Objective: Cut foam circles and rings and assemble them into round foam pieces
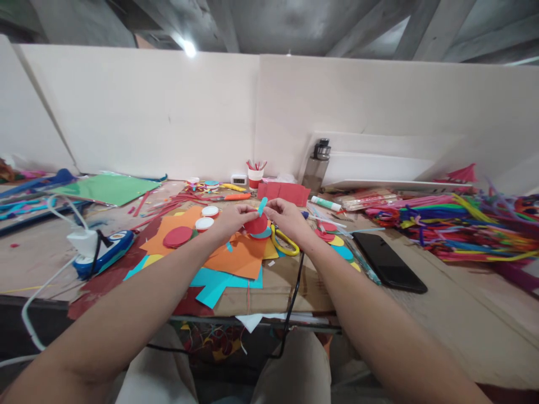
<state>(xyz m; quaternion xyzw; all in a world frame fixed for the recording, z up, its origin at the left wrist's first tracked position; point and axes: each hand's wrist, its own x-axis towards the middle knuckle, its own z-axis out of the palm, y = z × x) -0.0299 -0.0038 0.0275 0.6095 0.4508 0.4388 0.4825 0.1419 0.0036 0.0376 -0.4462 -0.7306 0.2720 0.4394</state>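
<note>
Close together over the middle of the table, my left hand (236, 217) and my right hand (283, 214) both have their fingers closed at a small turquoise paper strip (263, 205), which stands up between them. Just under the fingertips is a round red paper piece (256, 226); whether it is held or resting cannot be made out. A turquoise disc (263, 233) shows below it. Yellow-handled scissors (288, 244) lie beside my right hand. Beneath my left hand are orange paper sheets (238, 259) and turquoise paper (214, 287).
Two white round lids (204, 224) and red paper discs (177, 237) lie left. Behind stand a cup of red sticks (255, 178) and a bottle (316, 168). Rightward are a glue stick (326, 203), a black phone (388, 261) and pipe cleaners (455, 224). A power strip (105, 252) sits left.
</note>
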